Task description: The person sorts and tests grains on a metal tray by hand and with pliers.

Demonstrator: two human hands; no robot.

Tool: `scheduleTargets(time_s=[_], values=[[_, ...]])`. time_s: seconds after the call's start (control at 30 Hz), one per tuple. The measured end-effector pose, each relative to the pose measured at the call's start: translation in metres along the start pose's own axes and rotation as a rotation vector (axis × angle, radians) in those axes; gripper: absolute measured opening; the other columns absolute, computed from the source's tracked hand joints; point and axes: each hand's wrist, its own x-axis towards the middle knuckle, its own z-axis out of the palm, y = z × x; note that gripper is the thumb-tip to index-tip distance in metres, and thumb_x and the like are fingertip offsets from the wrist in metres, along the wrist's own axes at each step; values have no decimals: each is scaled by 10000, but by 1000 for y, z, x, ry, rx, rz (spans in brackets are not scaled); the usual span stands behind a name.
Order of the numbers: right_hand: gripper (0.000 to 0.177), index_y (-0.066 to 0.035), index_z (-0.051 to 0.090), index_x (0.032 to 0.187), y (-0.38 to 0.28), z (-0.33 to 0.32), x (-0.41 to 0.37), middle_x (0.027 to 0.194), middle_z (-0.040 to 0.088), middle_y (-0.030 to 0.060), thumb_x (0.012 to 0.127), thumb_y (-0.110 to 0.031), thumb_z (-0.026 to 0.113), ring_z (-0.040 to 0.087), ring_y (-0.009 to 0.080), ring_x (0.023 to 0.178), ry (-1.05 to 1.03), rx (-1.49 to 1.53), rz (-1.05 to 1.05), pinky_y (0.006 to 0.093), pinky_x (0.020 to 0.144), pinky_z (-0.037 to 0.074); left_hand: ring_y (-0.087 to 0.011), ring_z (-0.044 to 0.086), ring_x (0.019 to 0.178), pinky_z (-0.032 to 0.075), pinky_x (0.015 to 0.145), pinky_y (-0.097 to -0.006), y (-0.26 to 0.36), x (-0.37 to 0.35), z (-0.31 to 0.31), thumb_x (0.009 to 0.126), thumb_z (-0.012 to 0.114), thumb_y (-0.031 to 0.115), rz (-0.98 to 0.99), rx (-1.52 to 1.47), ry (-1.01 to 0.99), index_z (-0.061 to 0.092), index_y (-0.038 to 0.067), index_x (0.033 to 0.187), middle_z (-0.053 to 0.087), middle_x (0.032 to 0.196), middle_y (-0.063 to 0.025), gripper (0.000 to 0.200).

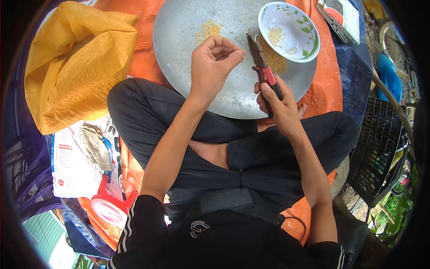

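Note:
My left hand (214, 67) is held over a round grey metal tray (177, 45), its thumb and forefinger pinched together; whatever lies between them is too small to make out. In my right hand (285, 105) is a pair of pliers (268, 75) with red and black handles, its jaws pointing up and away from me. A small heap of golden, unhusked-looking grains (209, 30) lies on the tray beyond my left hand. Another heap (277, 62) spreads beside the pliers, partly under a white bowl (309, 28) with a green leaf pattern. Paler grains (276, 35) sit inside the bowl.
An orange sheet (329, 85) lies under the tray and my crossed legs. At left are a crumpled yellow sack (83, 71), white printed sacking (67, 166) and a red plastic object (107, 201). A black plastic crate (376, 148) stands at right.

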Motion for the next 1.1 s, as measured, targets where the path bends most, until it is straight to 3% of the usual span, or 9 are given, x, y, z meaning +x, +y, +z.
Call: scheduleTargets(time_s=[0.17, 0.87, 1.1], values=[[279, -38, 565, 1149, -3, 2, -1, 740, 522, -16, 1029, -289, 576, 453, 49, 611, -9, -5, -7, 210, 539, 345, -147, 675, 877, 545, 823, -276, -1, -1, -1, 857, 717, -25, -27, -9, -37, 623, -13, 986, 702, 932, -106, 160], [151, -35, 557, 994, -7, 2, 1, 701, 495, -40, 980, -167, 629, 439, 32, 596, 124, 4, -102, 208, 523, 343, -114, 653, 809, 539, 753, -241, 1, -10, 10, 809, 693, -83, 31, 56, -51, 525, 46, 922, 684, 893, -92, 240], [182, 8, 633, 1012, -9, -7, 8, 802, 623, 10, 930, -139, 705, 550, 57, 700, 190, 60, -228, 210, 617, 431, -96, 644, 809, 532, 742, -240, 7, -21, 24, 816, 686, -79, 78, 145, -171, 508, 39, 939, 664, 880, -68, 247]])
